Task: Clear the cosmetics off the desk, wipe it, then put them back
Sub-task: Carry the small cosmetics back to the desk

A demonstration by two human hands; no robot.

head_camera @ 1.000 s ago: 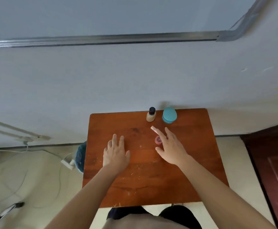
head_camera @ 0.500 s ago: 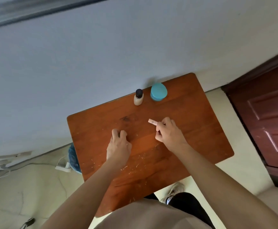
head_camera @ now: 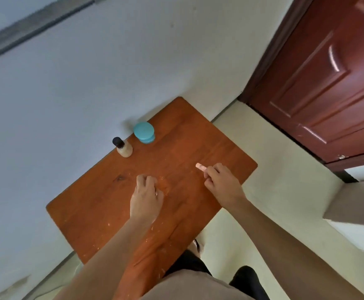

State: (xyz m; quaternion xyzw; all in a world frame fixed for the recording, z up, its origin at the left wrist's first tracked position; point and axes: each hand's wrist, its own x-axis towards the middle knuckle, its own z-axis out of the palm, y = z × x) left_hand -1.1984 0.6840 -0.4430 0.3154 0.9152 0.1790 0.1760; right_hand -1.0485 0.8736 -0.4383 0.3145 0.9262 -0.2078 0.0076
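The head view is tilted, so the reddish-brown wooden desk (head_camera: 176,169) is seen running diagonally against a pale blue-grey wall (head_camera: 90,83). At the desk's back edge, next to the wall, a small beige glass bottle with a black cap (head_camera: 123,148) is stood upright, and just beside it, apart from it, a round turquoise jar with a flat lid (head_camera: 144,132) is placed. The right hand (head_camera: 222,182) is held over the right part of the desk, its fingers curled closed around a small pale pink stick-shaped cosmetic (head_camera: 201,166), of which only one end is seen projecting past the knuckles toward the wall. The left hand (head_camera: 147,199) is held near the middle of the desk with its fingers bent under into a loose fist; whether anything is enclosed in it cannot be told, and contact with the wood cannot be confirmed. Pale scratches and flecks are scattered over the near part of the desk surface. A dark red panelled wooden door (head_camera: 328,83) is seen at the upper right, and a cream tiled floor (head_camera: 274,148) is visible between it and the desk. The two hands are kept well apart from the bottle and the jar.
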